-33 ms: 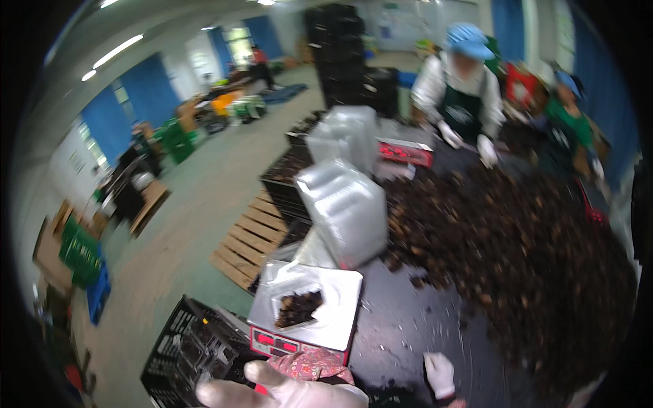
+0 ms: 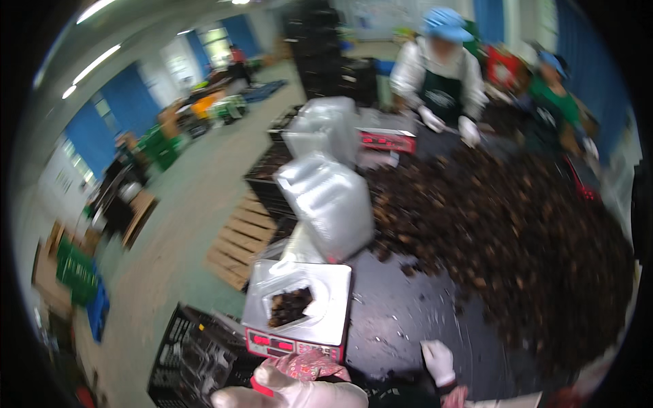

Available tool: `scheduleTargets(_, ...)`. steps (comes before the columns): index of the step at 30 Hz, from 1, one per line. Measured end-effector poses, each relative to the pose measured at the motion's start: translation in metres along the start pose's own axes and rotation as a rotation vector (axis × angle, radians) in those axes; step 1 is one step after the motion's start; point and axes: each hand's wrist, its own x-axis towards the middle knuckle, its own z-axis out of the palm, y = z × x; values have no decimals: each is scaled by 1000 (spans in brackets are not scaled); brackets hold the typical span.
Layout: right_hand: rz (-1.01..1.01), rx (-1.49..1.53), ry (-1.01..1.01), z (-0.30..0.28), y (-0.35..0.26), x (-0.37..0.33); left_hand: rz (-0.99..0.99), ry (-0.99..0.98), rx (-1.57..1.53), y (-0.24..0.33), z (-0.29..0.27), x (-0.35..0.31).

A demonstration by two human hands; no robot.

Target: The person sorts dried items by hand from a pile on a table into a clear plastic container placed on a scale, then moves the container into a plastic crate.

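At the near left, the gloved left hand (image 2: 303, 394) spreads thumb and finger wide, just before a scale (image 2: 340, 285) bearing a clear tray (image 2: 321, 291) of dark pieces (image 2: 290, 307). Farther right, near the black table's (image 2: 388, 319) edge, I cannot tell whether the gloved right hand (image 2: 439, 362) holds anything.

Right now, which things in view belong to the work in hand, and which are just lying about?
Likely in use:
red-fronted scale
clear tray on it, holding dark pieces
dark heap on the black table
stacked clear plastic trays

Probably just lying about:
wooden pallet
green crate, far left
blue sheet, background
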Motion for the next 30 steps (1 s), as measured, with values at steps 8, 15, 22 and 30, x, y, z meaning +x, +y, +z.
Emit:
scheduleTargets(8,7,-340,156,-14,14,21,-691,-1040,132,-71,-48,-159)
scheduleTargets(15,315,-246,406,-33,58,82,-1566,-1356,-21,-82,-135,-228)
scheduleTargets(22,591,-149,342,-29,88,133,-1361,-1373,19,-110,-115,-227)
scheduleTargets(30,207,366,128,-8,-65,70,-2436,-611,-845,-118,-102,-282)
